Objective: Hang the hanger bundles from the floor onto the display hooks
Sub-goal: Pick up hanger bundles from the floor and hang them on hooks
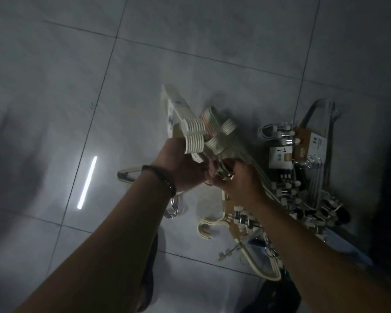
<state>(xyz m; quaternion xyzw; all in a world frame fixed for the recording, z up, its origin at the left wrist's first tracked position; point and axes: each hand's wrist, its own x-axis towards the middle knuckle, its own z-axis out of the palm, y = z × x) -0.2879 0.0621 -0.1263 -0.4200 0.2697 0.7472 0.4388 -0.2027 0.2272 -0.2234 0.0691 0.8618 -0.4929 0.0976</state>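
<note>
Above the tiled floor I hold a cluster of cream hanger bundles [209, 134], their stacked ends fanning up and left. My left hand [181, 163], with a dark bead bracelet at the wrist, grips the bundles from the left. My right hand [239, 184] grips them from the right, fingers curled round the metal hooks [224, 171] at the middle. More hanger bundles [307, 177] with clips and cardboard labels lie in a heap on the floor to the right. No display hooks are in view.
Grey floor tiles [190, 41] spread out ahead and left, with a bright strip of reflected light [87, 182]. Loose hangers with chrome hooks [172, 211] lie under my left wrist. Cream hangers [253, 256] lie near my dark shoe [149, 279].
</note>
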